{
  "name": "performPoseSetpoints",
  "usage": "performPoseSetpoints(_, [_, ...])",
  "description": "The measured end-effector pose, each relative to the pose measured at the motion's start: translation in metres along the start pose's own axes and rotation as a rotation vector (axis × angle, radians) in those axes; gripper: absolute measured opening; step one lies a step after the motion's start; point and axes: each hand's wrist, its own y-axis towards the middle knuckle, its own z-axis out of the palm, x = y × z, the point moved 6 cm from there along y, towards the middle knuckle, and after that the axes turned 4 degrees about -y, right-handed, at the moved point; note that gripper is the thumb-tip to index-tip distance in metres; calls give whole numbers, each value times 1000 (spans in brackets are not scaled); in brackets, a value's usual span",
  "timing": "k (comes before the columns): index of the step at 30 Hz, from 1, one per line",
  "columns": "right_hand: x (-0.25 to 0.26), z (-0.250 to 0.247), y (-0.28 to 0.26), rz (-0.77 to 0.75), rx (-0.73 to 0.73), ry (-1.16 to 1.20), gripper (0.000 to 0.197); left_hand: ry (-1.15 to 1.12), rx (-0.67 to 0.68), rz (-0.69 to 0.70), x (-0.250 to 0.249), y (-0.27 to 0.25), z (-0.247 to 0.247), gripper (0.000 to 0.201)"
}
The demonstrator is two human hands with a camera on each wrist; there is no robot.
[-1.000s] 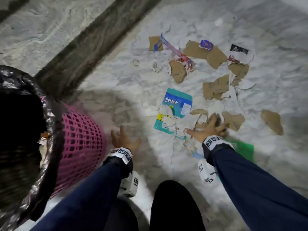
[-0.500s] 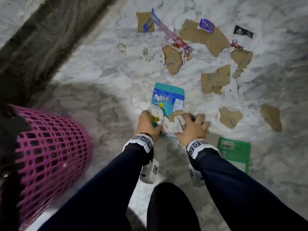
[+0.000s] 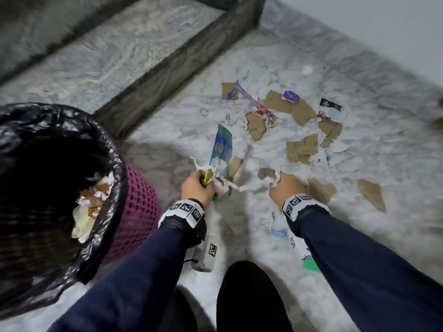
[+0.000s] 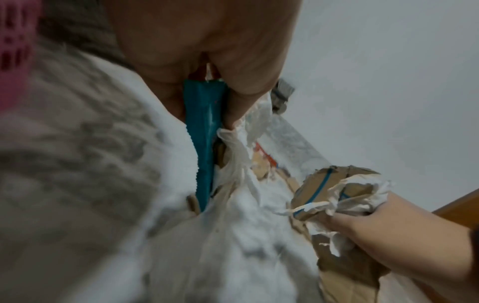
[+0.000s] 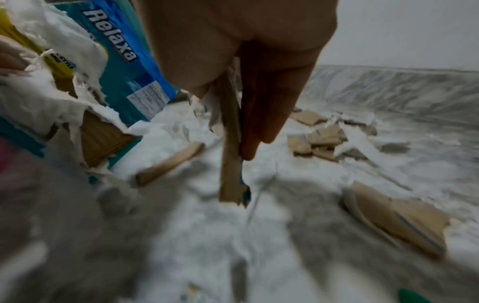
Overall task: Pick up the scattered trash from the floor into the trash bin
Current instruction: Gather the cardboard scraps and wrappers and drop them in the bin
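Observation:
My left hand grips a bunch of trash lifted off the marble floor: the teal and blue Relaxa packet with torn white paper and a cardboard scrap. My right hand holds a wad of brown cardboard and white paper just right of it. The pink mesh trash bin with a black liner stands at the left, part filled with crumpled paper. Several cardboard pieces and wrappers lie scattered beyond the hands.
A dark stone strip crosses the floor behind the bin. A green packet lies under my right forearm, and small scraps lie near it. A rubber band rests on the floor. My dark knee is at the bottom centre. A pale wall rises at the right.
Both hands closed on the trash pile and lifted it; the Relaxa packet now stands up off the floor in my left hand. The view swung back left, showing the bin's open mouth.

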Motion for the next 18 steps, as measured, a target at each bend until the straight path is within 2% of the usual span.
performPoseSetpoints(4, [42, -35, -37, -94, -70, 139, 9, -155, -128, 113, -33, -39, -52, 15])
performPoseSetpoints(10, [122, -95, -125, -346, -221, 201, 22, -258, -332, 279, -70, -117, -145, 10])
performPoseSetpoints(12, [152, -114, -159, -428, -281, 164, 17, -301, -411, 333, -74, -140, -183, 17])
performPoseSetpoints(15, [202, -129, -202, -531, -307, 169, 33, -345, -544, 358, -71, -171, -243, 19])
performPoseSetpoints(18, [249, -129, -232, -606, -323, 309, 29, -354, -668, 333, -56, -194, -298, 12])
